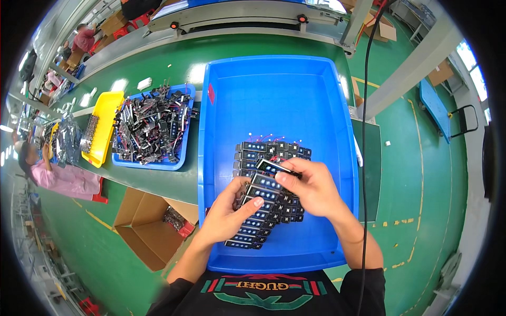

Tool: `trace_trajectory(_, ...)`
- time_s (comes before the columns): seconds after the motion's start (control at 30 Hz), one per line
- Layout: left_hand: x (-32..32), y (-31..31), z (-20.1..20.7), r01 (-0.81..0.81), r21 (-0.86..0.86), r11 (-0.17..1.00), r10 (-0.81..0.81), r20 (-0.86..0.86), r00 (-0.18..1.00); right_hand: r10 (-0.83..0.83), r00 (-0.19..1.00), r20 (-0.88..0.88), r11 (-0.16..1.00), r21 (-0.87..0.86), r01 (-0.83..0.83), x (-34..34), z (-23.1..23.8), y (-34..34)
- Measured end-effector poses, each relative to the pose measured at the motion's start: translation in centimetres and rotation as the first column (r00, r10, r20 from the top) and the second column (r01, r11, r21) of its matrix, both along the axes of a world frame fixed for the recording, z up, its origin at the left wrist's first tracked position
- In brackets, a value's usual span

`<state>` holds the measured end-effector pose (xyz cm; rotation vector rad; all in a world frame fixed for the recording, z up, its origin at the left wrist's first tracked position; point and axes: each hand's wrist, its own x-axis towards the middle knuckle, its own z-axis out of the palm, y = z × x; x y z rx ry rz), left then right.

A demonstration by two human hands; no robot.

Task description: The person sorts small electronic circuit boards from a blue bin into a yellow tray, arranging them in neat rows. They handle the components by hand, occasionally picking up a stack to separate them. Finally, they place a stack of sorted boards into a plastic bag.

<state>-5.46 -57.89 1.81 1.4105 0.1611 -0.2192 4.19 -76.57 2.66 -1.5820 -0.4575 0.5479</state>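
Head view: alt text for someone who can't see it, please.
Over a large blue tray, a person's left hand holds a stack of black parts and the right hand one black part. To the left stand a smaller blue bin of loose black parts and a yellow tray.

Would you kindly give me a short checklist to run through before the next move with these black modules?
1. Left hand gripping the stack of modules: ok.
2. Right hand holding the single module: ok.
3. Large blue tray beneath both hands: ok.
4. Single module clear of the stack: cannot tell; they overlap in this view.
5. Wires of the single module free of the fingers: cannot tell; the right hand partly covers it.
6. Heap of parts in the smaller blue tray neatly ordered: not ok, jumbled.
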Motion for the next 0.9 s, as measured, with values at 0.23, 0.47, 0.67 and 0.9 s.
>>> trace_trajectory(0.23, -0.1, 0.3, 0.3, -0.003, -0.003, 1.0, 0.003, -0.073, 0.997, 0.107, 0.969, -0.224, 0.98, 0.19, -0.064, 0.1, -0.7, 0.4)
trace_trajectory(0.47, 0.1, -0.2, -0.1, -0.067, 0.028, 0.997, 0.069, -0.06, 0.996, -0.088, 0.667, 0.74, 0.995, 0.04, 0.087, -1.1, -1.1, 1.4)
trace_trajectory(0.67, -0.3, 0.2, 0.1, 0.017, 0.109, 0.994, -0.019, 0.017, 1.0, 0.069, 0.998, 0.006, 0.998, 0.004, -0.069, -0.7, 0.1, 0.9)
trace_trajectory(0.9, 0.0, -0.3, -0.3, -0.079, 0.057, 0.995, 0.08, -0.009, 0.997, -0.002, 0.71, 0.704, 1.0, -0.001, 0.003, -1.4, -0.9, 1.5)
